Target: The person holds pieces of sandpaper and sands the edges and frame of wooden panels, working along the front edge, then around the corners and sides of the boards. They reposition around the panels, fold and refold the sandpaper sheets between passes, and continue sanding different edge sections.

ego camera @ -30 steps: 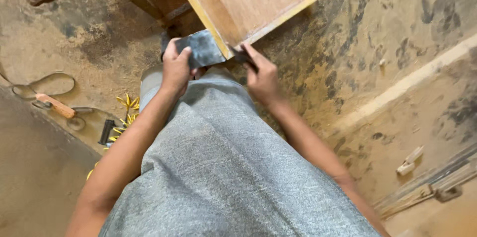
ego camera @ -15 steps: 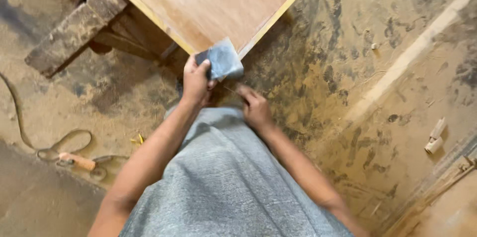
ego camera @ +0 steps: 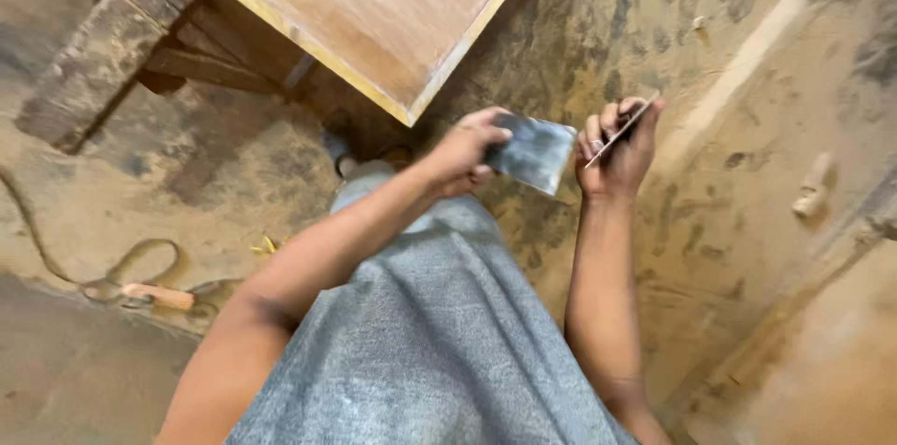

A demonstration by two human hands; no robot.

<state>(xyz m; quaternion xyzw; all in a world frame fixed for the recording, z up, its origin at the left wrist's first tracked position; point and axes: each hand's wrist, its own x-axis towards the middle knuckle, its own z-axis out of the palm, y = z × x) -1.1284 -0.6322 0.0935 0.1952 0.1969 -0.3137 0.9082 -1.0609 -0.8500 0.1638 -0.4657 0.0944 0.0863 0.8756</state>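
Note:
My left hand grips a flat grey metal scraper blade by its left edge, held in the air below the corner of a plywood board. My right hand is raised just right of that blade and pinches a second thin blade, seen edge-on between its fingers. The two blades are close but apart. Grey cloth covers my lap and fills the lower middle of the view.
The board has pale yellow edges and rests on a rough wooden trestle. A wooden-handled tool with a cord lies on the dusty floor at left. A pale wooden strip runs across the stained floor at right.
Both hands have come away from the board's corner and moved right. My left hand still carries the grey blade; my right hand has lifted up with a thin blade in its fingers.

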